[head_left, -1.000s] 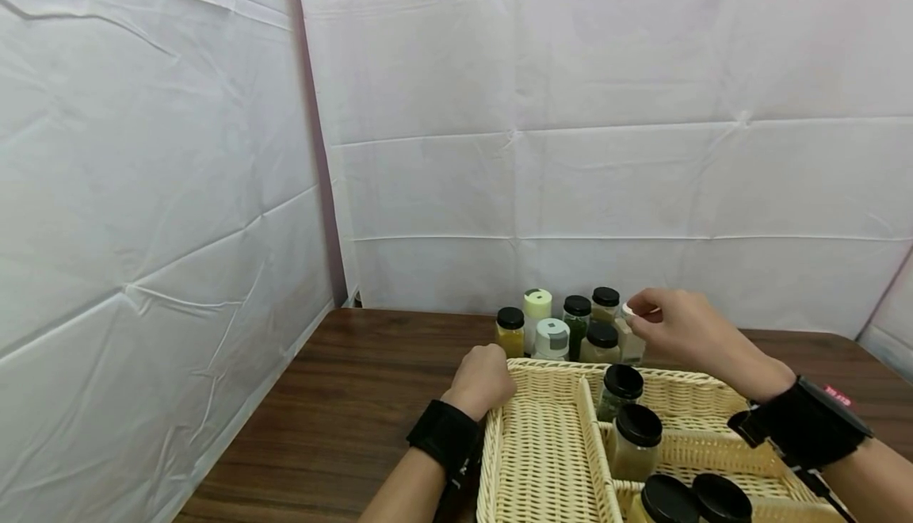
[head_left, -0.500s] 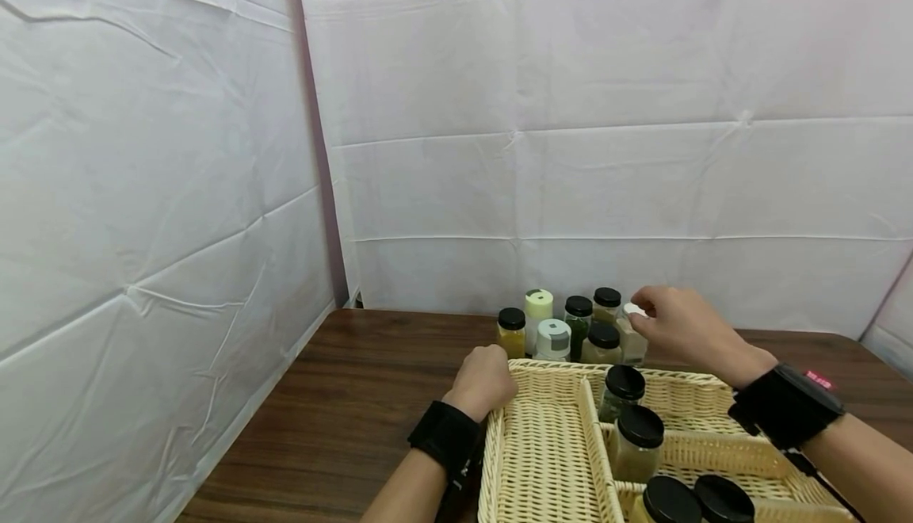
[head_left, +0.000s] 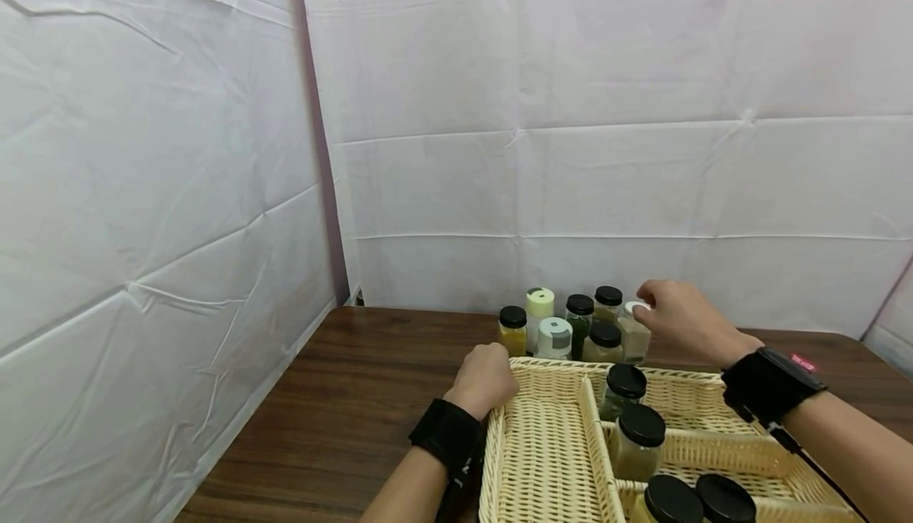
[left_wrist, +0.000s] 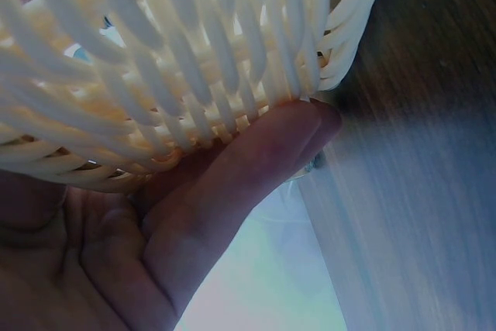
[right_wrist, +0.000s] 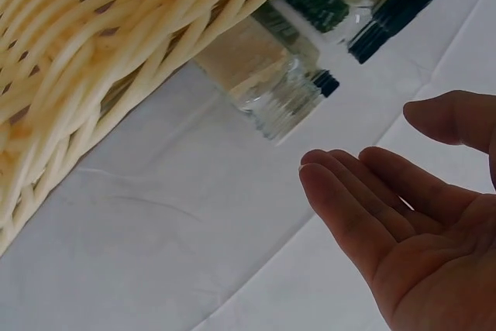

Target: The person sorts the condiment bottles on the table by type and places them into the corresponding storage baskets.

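Observation:
My left hand (head_left: 483, 381) grips the back left corner of a cream wicker basket (head_left: 492, 452). In the left wrist view, fingers (left_wrist: 256, 145) lie against the woven wall. On the right, my right hand (head_left: 685, 318) hovers beside a white-lidded spice jar (head_left: 633, 339) behind the basket. The right wrist view has its fingers extended and the thumb apart, with nothing between them; the jar (right_wrist: 260, 87) stands a little away from the fingertips. Left of that jar stand black-lidded jars (head_left: 604, 342), a white-lidded bottle (head_left: 554, 338) and a yellow-topped bottle (head_left: 539, 317).
Dividers (head_left: 595, 444) split the basket into compartments. Several black-lidded jars (head_left: 637, 444) stand in the right-hand ones, while the long left compartment shows bare weave. The brown wooden table (head_left: 321, 404) meets white cloth walls (head_left: 606, 111) at the back and left.
My right hand's fingers have come off the white-lidded jar's top and drawn slightly up and right. The jar stays behind the basket, and my left hand keeps its place.

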Tool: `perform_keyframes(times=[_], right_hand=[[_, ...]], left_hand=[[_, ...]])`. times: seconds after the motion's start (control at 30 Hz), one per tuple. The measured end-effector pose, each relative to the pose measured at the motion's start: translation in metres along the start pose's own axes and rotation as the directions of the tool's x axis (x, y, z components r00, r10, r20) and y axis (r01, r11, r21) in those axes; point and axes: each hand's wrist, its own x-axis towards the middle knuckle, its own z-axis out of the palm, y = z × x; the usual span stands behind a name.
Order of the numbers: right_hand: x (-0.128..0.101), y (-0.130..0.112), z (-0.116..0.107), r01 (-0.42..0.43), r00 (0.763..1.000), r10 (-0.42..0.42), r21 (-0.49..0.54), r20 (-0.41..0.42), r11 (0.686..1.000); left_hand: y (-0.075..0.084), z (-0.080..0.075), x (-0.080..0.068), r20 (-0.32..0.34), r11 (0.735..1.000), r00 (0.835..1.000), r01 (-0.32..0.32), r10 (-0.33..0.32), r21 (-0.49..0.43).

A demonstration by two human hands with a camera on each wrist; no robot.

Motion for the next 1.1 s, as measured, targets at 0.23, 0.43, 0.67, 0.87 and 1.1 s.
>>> perform_keyframes(times=[0.23,0.43,0.67,0.87,1.1], right_hand=[[0.009,0.009,0.004,-0.048,0.999,0.048,-0.012,0.022,0.999],[0.016,0.016,0.008,-0.073,0.997,0.074,-0.036,0.031,0.997],[0.019,0.025,0.012,-0.079,0.996,0.08,-0.046,0.026,0.996],[0.02,0.03,0.019,-0.072,0.997,0.073,-0.024,0.023,0.997],[0.024,0.034,0.028,-0.063,0.998,0.063,0.006,0.019,0.998]], left_hand=[[0.0,0.0,0.0,0.006,1.0,1.0,0.003,-0.003,-0.003],[0.0,0.0,0.0,0.006,1.0,1.0,0.004,-0.004,-0.006],[0.001,-0.001,0.0,0.006,1.0,1.0,-0.003,0.003,0.015],[0.001,-0.001,0.001,0.01,1.0,1.0,0.004,-0.005,0.024],[0.002,-0.002,0.0,0.008,1.0,1.0,0.007,-0.007,0.019]])
